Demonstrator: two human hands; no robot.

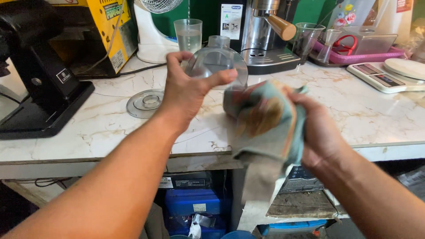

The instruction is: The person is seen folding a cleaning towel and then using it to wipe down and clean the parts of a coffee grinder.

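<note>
Marble surface [110, 119] carries a clear lid [145, 102]. Left hand [186, 90] pinches a clear funnel-shaped container [216, 62]; right hand [316, 128], closed on a cloth [265, 119], wipes it. Wiping seems underway, needing a steady hold.

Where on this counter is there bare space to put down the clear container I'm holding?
The marble counter is bare along its front edge, between the clear lid and the black grinder, and again right of the cloth, below the scale. The back is crowded: glass of water, espresso machine, pink tray.
</note>
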